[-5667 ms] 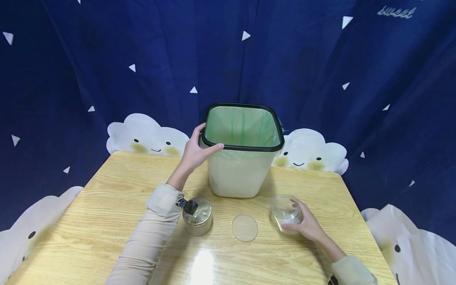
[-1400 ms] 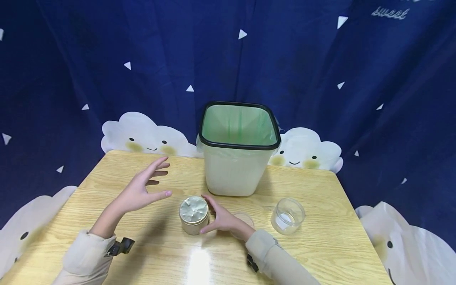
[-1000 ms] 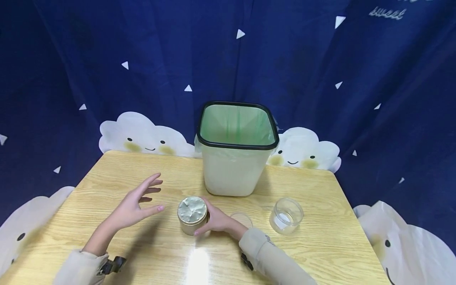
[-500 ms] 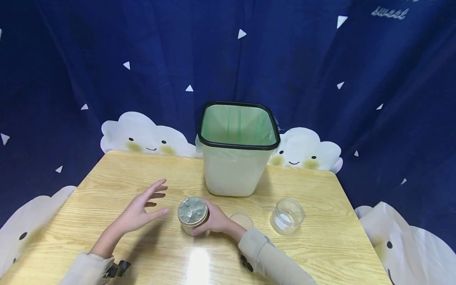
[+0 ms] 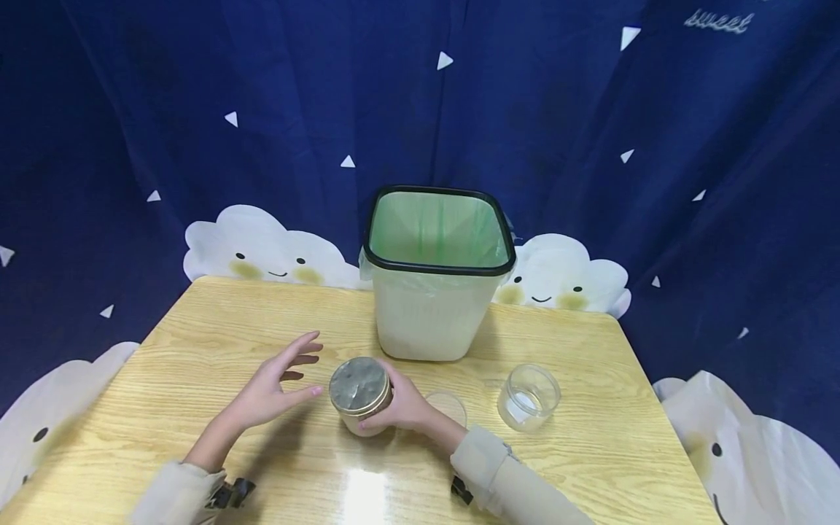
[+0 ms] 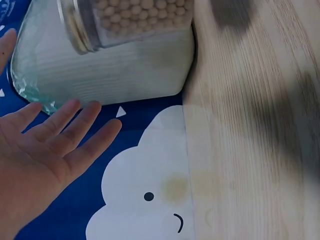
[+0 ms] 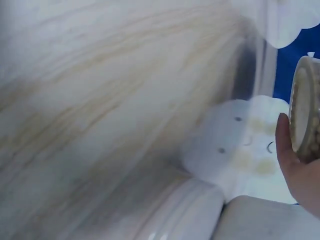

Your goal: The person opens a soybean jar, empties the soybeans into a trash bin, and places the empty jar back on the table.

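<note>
My right hand (image 5: pixel 408 402) grips a short round jar (image 5: pixel 359 386) from its right side, thumb in front. Dented silver foil covers the jar's top inside a gold-toned rim, tilted a little. Through its clear wall in the left wrist view, small beige balls (image 6: pixel 145 14) show packed inside. The right wrist view catches only part of the jar (image 7: pixel 307 107) at its right edge. Just left of the jar, my left hand (image 5: pixel 265 390) hovers with fingers spread and thumb toward the jar, touching nothing. Its palm (image 6: pixel 30 175) faces the left wrist camera.
A white bin (image 5: pixel 433 317) with a black rim and pale green liner stands behind the jar. An open clear tub (image 5: pixel 528 399) with something white at its bottom sits to the right. A clear disc-shaped lid (image 5: pixel 446 402) lies partly behind my right forearm, on the wooden table (image 5: pixel 590 452).
My left hand has left the bin's rim and come near the jar. My right hand has let go of the clear tub and taken hold of the foil-topped jar, which now tilts slightly.
</note>
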Demonstrator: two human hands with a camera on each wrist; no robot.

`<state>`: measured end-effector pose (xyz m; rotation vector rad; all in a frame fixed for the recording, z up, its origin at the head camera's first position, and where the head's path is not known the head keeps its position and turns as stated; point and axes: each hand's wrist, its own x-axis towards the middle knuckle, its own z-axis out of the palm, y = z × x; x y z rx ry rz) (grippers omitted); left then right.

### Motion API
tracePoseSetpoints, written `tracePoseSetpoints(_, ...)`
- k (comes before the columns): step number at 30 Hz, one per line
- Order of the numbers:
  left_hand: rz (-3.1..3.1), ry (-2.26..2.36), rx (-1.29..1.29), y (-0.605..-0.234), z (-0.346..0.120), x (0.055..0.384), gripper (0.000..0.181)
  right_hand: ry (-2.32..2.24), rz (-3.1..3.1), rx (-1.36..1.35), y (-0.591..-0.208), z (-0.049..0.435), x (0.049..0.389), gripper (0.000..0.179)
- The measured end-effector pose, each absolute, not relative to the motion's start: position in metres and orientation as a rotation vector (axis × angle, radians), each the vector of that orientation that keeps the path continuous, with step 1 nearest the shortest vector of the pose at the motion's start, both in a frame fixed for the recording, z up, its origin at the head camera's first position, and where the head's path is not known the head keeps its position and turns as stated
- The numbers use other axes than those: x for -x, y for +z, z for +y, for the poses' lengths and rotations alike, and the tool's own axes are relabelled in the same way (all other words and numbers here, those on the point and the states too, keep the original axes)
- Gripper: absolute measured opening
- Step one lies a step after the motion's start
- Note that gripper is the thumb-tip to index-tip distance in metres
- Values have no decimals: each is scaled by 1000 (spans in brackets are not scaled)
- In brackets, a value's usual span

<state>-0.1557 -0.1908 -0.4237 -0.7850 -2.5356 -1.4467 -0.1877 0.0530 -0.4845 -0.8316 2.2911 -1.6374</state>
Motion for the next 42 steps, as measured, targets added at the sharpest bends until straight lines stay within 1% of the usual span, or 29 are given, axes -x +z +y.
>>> tracePoseSetpoints(4, -2535, -1450, 827, -423, -188, 156, 80, -1562, 2386, 922, -476, 55, 182, 94)
tracePoseSetpoints(8, -2552, -1422, 881, -420, -184, 157, 86, -1446, 2477, 954, -467, 58, 179, 94)
tracePoseSetpoints(10, -2569, -1403, 901, -410, -178, 152, 87, -1398, 2510, 952, -464, 60, 178, 95)
tracePoseSetpoints(15, -2600, -1334, 968, -415, -168, 152, 91, -1290, 2617, 940, -460, 62, 177, 99)
tracePoseSetpoints(17, -2596, -1310, 1007, -426, -167, 157, 92, -1246, 2657, 955, -459, 63, 177, 99)
tracePoseSetpoints(23, -2552, -1242, 1112, -433, -153, 156, 90, -1145, 2706, 988, -455, 62, 175, 100)
tracePoseSetpoints(30, -2480, -1180, 1095, -439, -147, 157, 80, -1058, 2766, 980, -453, 63, 172, 100)
tracePoseSetpoints(42, -2425, -1360, 1061, -441, -142, 152, 84, -975, 2824, 982, -449, 67, 169, 97)
